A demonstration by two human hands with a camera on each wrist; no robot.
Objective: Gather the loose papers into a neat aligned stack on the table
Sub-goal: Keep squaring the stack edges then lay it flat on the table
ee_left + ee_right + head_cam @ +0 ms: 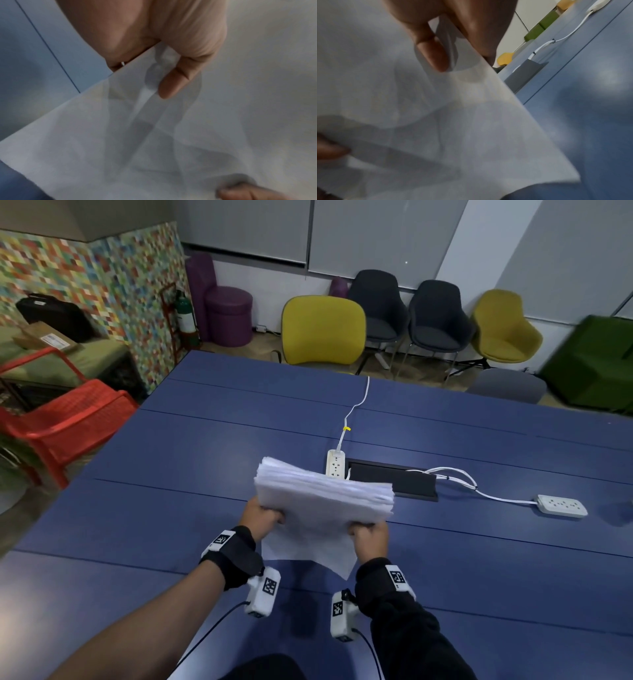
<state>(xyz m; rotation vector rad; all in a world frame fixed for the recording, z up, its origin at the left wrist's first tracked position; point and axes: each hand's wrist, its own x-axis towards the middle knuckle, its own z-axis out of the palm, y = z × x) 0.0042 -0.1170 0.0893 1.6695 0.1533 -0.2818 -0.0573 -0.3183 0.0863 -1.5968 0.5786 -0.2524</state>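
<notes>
A thick stack of white papers [322,498] is held up above the blue table [171,474], its far end raised and its sheets fanned at the edge. My left hand [262,517] grips the stack's near left edge and my right hand [371,534] grips its near right edge. A loose lower sheet [308,553] hangs down between my wrists. In the left wrist view my left hand [169,75] curls round the paper [154,135], thumb on the near face. In the right wrist view my right hand [440,54] pinches the paper [453,128] the same way.
A white power strip [335,467] with its cable lies just beyond the stack, beside a black cable hatch [390,477]. A second power strip [561,506] lies to the right. Yellow and dark chairs [323,332] line the far side; a red chair [65,419] stands on the left.
</notes>
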